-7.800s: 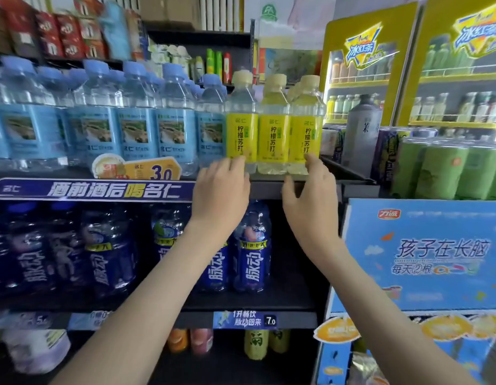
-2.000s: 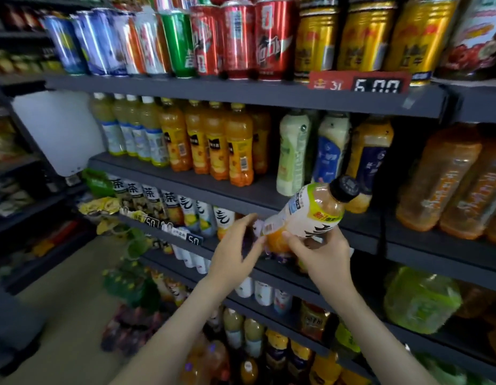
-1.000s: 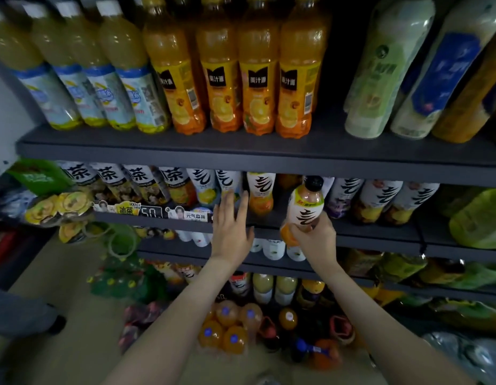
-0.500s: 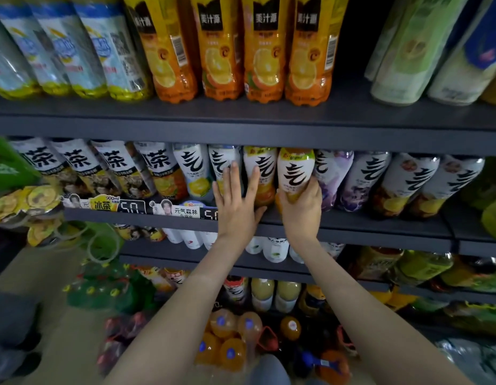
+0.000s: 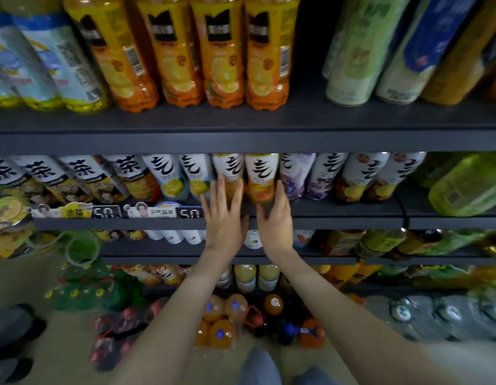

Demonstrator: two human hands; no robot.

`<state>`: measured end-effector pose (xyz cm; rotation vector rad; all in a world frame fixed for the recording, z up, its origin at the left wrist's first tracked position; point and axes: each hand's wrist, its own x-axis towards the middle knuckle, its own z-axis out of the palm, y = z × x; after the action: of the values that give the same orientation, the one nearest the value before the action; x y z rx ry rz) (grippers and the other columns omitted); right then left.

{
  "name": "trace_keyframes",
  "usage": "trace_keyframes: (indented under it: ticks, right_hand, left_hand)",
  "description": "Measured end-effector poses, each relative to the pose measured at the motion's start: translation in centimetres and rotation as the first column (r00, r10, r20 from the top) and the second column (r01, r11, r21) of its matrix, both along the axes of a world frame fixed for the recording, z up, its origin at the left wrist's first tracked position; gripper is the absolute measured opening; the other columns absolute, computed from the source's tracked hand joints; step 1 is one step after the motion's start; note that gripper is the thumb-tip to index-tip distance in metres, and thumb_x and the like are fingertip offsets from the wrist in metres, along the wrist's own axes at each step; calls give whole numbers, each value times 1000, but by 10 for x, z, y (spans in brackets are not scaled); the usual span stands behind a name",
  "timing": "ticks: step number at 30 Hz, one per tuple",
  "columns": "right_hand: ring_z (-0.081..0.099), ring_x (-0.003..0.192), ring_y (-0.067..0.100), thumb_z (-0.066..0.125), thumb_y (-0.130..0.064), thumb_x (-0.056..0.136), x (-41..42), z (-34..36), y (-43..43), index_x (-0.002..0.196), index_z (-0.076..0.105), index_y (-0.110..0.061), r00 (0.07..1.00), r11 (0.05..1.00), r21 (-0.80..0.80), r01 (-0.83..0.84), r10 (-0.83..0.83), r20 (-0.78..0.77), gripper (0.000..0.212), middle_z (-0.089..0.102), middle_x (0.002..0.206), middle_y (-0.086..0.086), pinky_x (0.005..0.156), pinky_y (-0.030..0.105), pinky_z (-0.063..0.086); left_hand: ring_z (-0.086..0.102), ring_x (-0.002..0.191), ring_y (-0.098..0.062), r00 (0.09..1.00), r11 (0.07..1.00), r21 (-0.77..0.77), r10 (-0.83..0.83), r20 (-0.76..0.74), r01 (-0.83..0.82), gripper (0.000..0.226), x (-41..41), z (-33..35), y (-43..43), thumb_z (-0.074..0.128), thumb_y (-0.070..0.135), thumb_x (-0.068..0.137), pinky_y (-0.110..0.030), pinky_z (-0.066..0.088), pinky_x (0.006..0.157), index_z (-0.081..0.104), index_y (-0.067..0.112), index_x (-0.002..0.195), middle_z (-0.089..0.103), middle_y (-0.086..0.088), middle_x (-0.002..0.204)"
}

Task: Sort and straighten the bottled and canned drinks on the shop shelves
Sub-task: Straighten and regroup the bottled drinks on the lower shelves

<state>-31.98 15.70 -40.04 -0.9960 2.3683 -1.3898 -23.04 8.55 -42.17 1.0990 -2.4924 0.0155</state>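
Price labels point(image 5: 106, 212) in row, mid-left — beige floor point(image 5: 24, 282) below, dark blurred shape point(image 5: 16, 326) lower left.

Dark grey metal shelves point(image 5: 241, 140) stand over a beige floor point(image 5: 24, 279).

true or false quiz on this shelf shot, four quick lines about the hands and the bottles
1. The left hand is a clenched fist. False: its fingers are straight and spread against the neighbouring bottle.
2. The right hand holds the foot of the orange-labelled bottle. True.
3. That bottle is lifted clear of the middle shelf. False: it stands in the row.
4. Four orange juice bottles stand on the upper shelf. True.
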Motion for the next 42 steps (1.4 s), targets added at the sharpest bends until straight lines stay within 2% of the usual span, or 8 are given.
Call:
trace_keyframes:
  ticks: [6,11,17,24,31,34,38,42]
  right_hand:
    - [39,132,25,49,-19,98,-47,16,85,141,37,-7,995,977,202,-70,83,-57,46,44,140,11,96,35,43]
    - [41,127,25,48,-23,98,-118,33,178,136,39,-11,998,941,338,22,-2,-61,41,45,135,9,87,35,47]
    - [46,121,25,54,-23,95,-204,45,310,133,42,-12,990,937,320,138,-120,-75,42,45,130,7,85,35,48]
    - [49,116,27,56,-20,94,-310,56,432,127,44,-8,967,919,300,255,-236,-101,38,48,124,10,86,35,48]
    - [48,118,26,57,-17,92,-409,55,459,133,42,-8,949,934,188,302,-313,28,45,48,130,8,87,30,42]
    - [48,117,28,59,-15,90,-457,42,458,129,43,-8,942,937,153,315,-328,70,42,50,126,9,84,30,40]
    - [44,123,28,65,-14,87,-513,32,446,137,36,-4,947,943,156,295,-310,81,59,46,132,13,82,20,33]
    - [45,124,29,77,-19,78,-562,25,422,137,35,-2,967,972,43,232,-235,102,74,47,133,16,95,33,43]
  left_hand:
    - [29,134,-38,968,963,107,-247,-37,249,78,-31,25,69,75,7,70,-57,26,110,37,3,138,40,-25,141]
    - [48,126,-37,916,905,186,-398,59,382,56,-101,41,143,76,8,75,-51,38,104,55,-3,126,55,-20,131]
    - [23,142,-23,889,850,302,-458,17,432,53,-198,56,263,47,25,97,-32,16,116,32,7,145,31,-8,151]
    - [20,142,-21,879,809,372,-476,-41,455,56,-298,70,369,44,28,99,-30,19,115,23,12,147,25,-4,153]
    - [16,144,-22,902,828,379,-429,-46,413,61,-386,72,387,44,27,99,-31,20,116,15,10,150,18,-7,156]
    - [15,144,-26,914,862,310,-398,-75,401,64,-429,61,391,47,25,97,-33,18,116,15,8,150,14,-11,157]
    - [26,136,-36,884,877,114,-457,-101,466,70,-480,47,394,67,18,83,-49,35,109,34,3,143,27,-24,149]
    - [29,128,-36,868,875,-9,-481,-120,484,73,-512,24,386,76,13,73,-52,42,101,41,1,135,32,-25,143]
